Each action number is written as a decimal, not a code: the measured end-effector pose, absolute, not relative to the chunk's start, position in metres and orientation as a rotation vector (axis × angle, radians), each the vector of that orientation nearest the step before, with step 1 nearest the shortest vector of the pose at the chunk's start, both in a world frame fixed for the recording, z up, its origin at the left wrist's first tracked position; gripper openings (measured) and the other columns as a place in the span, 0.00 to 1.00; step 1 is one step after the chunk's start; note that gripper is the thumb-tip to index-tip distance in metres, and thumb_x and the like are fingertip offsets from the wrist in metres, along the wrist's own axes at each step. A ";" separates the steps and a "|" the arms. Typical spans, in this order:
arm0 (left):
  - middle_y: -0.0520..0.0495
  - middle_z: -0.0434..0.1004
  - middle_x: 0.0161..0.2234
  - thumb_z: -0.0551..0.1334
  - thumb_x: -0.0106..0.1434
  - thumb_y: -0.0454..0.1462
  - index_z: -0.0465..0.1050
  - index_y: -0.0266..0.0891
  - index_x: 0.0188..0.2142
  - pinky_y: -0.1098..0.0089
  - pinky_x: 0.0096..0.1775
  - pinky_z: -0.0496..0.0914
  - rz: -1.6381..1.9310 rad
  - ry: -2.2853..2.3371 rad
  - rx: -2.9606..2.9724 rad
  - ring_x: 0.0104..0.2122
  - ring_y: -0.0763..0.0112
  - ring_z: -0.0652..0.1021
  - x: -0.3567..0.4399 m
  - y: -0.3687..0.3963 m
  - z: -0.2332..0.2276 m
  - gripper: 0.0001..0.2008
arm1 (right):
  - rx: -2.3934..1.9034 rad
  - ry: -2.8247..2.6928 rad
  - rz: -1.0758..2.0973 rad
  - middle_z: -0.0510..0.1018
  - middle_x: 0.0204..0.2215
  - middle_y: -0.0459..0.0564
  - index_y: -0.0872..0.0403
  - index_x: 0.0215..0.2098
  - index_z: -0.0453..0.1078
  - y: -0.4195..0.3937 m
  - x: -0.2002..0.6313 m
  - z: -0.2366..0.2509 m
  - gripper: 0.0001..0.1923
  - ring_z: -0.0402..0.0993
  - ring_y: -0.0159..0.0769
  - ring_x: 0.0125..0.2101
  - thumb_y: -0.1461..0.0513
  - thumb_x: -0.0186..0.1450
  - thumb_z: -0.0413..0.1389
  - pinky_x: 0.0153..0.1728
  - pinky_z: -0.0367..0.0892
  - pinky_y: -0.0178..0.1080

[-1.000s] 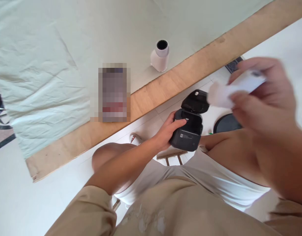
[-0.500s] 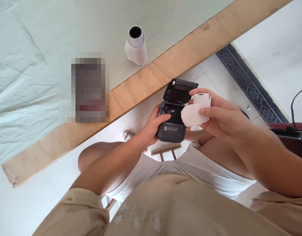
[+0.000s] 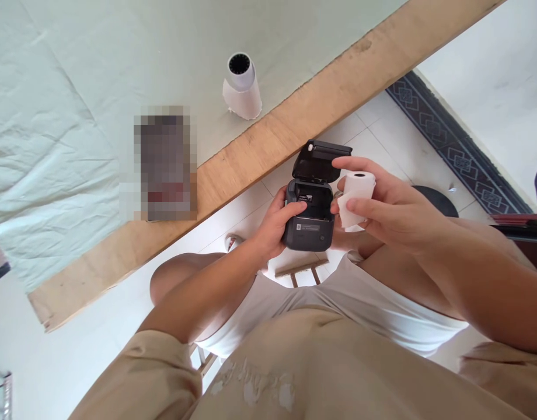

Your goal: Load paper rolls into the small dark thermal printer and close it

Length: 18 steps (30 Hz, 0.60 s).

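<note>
Spanning wooden table (image 3: 268, 146), pale green cloth (image 3: 76, 87), white floor tiles (image 3: 373, 140)

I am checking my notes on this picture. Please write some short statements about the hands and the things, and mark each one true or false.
1. The left hand holds the small black printer. True.
2. The printer's lid is closed. False: it stands open.
3. The right hand holds a white paper roll. True.
4. The second white roll lies on the floor. False: it stands on the pale green cloth on the wooden table.
</note>
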<state>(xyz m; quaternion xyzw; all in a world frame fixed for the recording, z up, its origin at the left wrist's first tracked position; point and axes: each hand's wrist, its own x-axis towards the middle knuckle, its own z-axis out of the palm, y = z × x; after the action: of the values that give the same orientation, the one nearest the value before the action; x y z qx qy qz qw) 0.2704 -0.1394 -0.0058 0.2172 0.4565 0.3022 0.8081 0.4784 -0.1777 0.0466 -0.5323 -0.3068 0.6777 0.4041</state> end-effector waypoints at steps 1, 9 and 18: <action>0.49 0.85 0.47 0.81 0.50 0.44 0.74 0.44 0.54 0.60 0.46 0.78 0.646 0.973 0.465 0.43 0.59 0.84 0.270 -0.140 -0.006 0.34 | -1.326 -0.773 1.721 0.82 0.38 0.41 0.35 0.65 0.68 -0.178 0.478 0.046 0.35 0.83 0.35 0.34 0.54 0.63 0.73 0.31 0.78 0.37; 0.51 0.85 0.46 0.81 0.51 0.45 0.75 0.45 0.54 0.60 0.47 0.77 0.619 1.004 0.477 0.44 0.60 0.84 0.266 -0.142 -0.007 0.33 | -1.387 -0.723 1.717 0.85 0.54 0.48 0.41 0.60 0.73 -0.175 0.473 0.052 0.27 0.87 0.43 0.51 0.54 0.63 0.70 0.41 0.85 0.43; 0.53 0.81 0.50 0.81 0.52 0.45 0.71 0.49 0.59 0.62 0.49 0.77 0.632 0.941 0.496 0.46 0.63 0.82 0.267 -0.146 -0.001 0.37 | -1.589 -1.812 0.658 0.87 0.50 0.51 0.46 0.55 0.74 -0.185 0.467 0.025 0.17 0.86 0.46 0.46 0.58 0.68 0.62 0.43 0.81 0.46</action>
<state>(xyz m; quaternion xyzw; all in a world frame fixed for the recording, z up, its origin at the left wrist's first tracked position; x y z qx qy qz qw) 0.2673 -0.1459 -0.0008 0.2322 0.4412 0.2961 0.8147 0.4669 -0.1846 0.0250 -0.6035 -0.6880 0.2499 0.3162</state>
